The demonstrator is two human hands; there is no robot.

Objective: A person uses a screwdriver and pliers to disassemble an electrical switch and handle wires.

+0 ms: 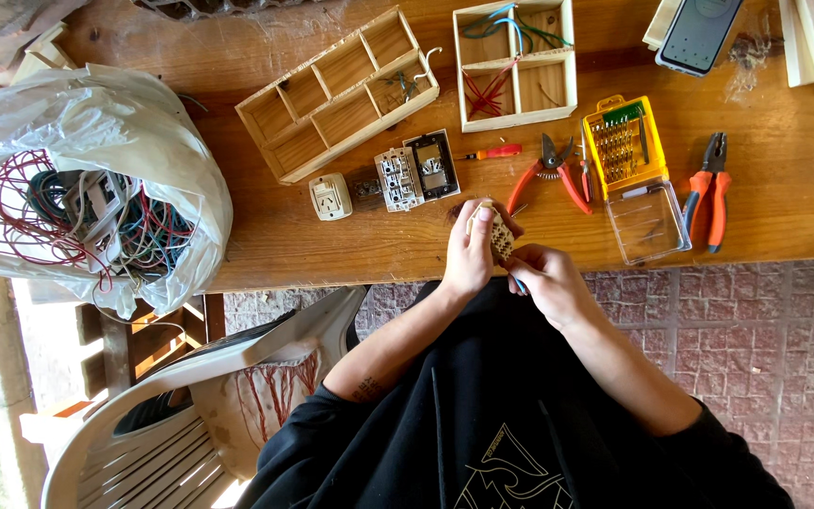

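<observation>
At the counter [784,207] edge we have the left hand [471,254] clamped on a beige socket module [500,236], right hand [548,281] gripping a thin tool against it; a slip could jab fingers or drop it.

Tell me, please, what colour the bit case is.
Yellow with a clear lid, head view.

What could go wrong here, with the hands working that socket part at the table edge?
1. The left hand holds the socket part past the table edge; loosened bits would likely drop to the brick floor.
2. The right hand drives a thin tool toward the left fingers; a slip may jab them.
3. The open bit case sits close by; an elbow could knock it.
</observation>
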